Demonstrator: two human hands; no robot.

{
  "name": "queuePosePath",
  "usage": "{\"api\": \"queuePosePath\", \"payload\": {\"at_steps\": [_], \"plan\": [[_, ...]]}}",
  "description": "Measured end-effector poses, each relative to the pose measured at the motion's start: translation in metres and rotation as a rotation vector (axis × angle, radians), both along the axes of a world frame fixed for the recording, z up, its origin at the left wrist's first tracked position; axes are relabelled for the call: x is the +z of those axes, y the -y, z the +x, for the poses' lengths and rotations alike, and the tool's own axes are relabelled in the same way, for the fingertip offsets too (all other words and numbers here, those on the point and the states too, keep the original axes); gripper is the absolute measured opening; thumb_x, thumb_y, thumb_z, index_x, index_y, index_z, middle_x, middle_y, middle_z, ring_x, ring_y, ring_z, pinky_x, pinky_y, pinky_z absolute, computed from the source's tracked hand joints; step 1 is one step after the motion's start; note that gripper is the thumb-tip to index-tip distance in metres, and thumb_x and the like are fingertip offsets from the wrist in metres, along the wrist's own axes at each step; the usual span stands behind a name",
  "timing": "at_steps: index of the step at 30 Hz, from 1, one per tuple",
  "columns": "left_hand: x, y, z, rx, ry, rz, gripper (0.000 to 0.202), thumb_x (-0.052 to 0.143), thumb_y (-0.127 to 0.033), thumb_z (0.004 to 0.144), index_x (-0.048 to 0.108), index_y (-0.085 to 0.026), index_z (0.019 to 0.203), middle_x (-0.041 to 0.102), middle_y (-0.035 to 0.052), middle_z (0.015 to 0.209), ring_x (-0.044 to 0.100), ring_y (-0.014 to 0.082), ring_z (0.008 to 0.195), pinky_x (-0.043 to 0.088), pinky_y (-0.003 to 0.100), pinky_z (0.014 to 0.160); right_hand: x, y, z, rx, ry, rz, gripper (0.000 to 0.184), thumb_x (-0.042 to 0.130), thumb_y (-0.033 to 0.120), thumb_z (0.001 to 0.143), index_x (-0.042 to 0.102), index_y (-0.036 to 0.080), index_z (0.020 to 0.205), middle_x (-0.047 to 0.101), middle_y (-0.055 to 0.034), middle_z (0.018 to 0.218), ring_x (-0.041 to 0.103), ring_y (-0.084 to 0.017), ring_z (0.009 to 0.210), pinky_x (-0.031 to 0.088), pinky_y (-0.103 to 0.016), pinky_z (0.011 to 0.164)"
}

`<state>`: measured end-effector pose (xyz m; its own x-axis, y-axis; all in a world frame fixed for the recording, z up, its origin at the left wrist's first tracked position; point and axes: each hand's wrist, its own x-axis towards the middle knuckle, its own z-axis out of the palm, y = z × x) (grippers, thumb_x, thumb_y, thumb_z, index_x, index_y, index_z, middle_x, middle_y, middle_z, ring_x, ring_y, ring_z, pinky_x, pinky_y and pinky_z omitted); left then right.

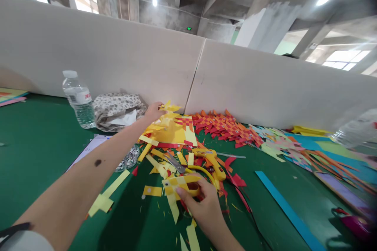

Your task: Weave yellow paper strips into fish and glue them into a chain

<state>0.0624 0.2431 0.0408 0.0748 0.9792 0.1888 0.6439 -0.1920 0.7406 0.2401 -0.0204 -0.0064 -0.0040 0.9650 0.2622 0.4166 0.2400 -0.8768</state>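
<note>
My left hand (pixel 154 112) reaches to the back of the table, its fingers closed on a small yellow paper fish (pixel 171 107) above a pile of yellow paper pieces (pixel 173 131). Nearer to me, my right hand (pixel 204 200) pinches a woven yellow paper fish (pixel 178 183) with a dark eye dot and a pale tail strip hanging down. Just beyond that hand lie scissors (pixel 176 162) with yellow handles, and a yellow glue gun (pixel 210 160) rests among red and yellow scraps.
Red-and-orange woven paper fish (pixel 224 127) are heaped by the white partition (pixel 250 82). A water bottle (pixel 79 100), patterned cloth bag (pixel 116 110), phone (pixel 88 147) and bag of eyes (pixel 129 159) stand left. A blue strip (pixel 287 208) and coloured paper (pixel 330 149) lie right.
</note>
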Motion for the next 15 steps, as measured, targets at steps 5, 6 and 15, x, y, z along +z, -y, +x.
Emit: {"api": "queuePosePath", "payload": {"at_steps": [5, 6, 15], "plan": [[0.016, 0.012, -0.02, -0.116, 0.203, -0.035, 0.029, 0.069, -0.035, 0.068, 0.06, -0.017, 0.089, 0.067, 0.0035, 0.076, 0.063, 0.0176, 0.067, 0.049, 0.027, 0.057, -0.005, -0.003, 0.001, -0.022, 0.014, -0.034, 0.027, 0.065, 0.04, 0.072, 0.064, 0.018, 0.089, 0.069, -0.0078, 0.088, 0.066, -0.021, 0.078, 0.054, -0.031, 0.069], [0.019, 0.015, -0.024, -0.139, 0.227, -0.043, 0.029, 0.07, -0.034, 0.066, 0.06, -0.016, 0.087, 0.067, 0.0035, 0.073, 0.063, 0.0173, 0.065, 0.048, 0.026, 0.056, -0.006, -0.004, 0.0, -0.033, 0.02, -0.033, 0.027, 0.065, 0.039, 0.072, 0.065, 0.018, 0.089, 0.069, -0.008, 0.088, 0.066, -0.021, 0.079, 0.054, -0.031, 0.07], [0.045, 0.067, -0.03, -0.128, 0.35, 0.144, 0.031, 0.061, -0.019, 0.07, 0.053, -0.019, 0.101, 0.063, 0.0012, 0.087, 0.059, 0.0151, 0.081, 0.047, 0.026, 0.07, -0.001, -0.003, -0.003, 0.005, 0.041, 0.004, 0.021, 0.062, 0.037, 0.076, 0.064, 0.019, 0.086, 0.069, -0.0062, 0.086, 0.065, -0.02, 0.075, 0.054, -0.029, 0.066]]}}
